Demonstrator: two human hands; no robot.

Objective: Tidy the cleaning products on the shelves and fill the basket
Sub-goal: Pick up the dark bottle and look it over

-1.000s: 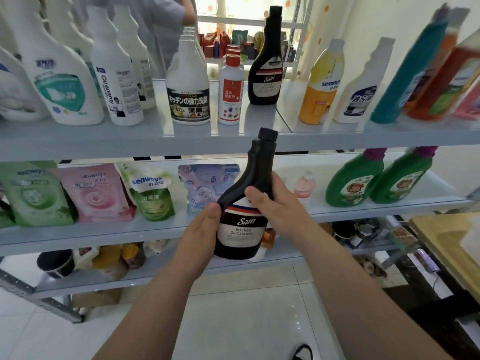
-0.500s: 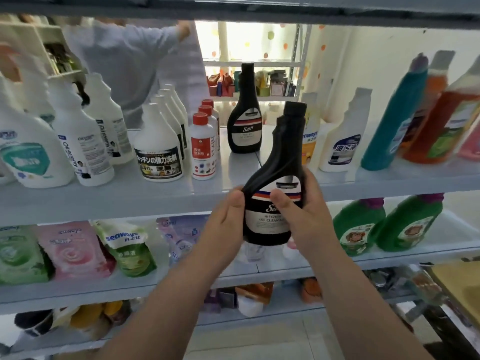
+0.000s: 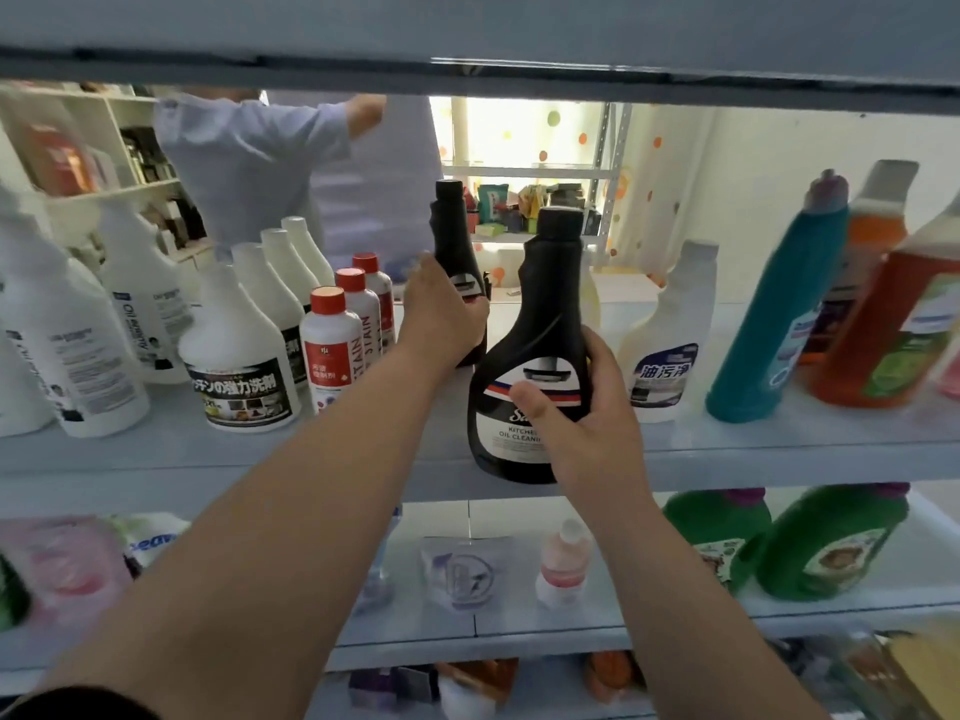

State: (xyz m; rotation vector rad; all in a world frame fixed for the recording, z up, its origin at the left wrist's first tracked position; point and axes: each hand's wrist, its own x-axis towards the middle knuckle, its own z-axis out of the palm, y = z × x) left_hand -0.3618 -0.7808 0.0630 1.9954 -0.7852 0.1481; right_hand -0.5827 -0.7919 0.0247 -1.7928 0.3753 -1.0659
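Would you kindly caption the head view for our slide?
Right hand brings a black kitchen-cleaner bottle to the shelf; left hand grips its twin behind.

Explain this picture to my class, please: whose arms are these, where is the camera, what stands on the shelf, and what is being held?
There is no machine here. A person wears a wide-angle camera on the head, so you look forward and down along their own arms.

The right hand grips a black bottle labelled kitchen oil cleaning, at the front edge of the shelf. The left hand reaches further back and is wrapped around a second black bottle of the same shape.

Also on that shelf: white spray bottles, small red-capped bottles, and a teal bottle on the right. Green bottles stand on the shelf below. Another person stands behind the shelves.
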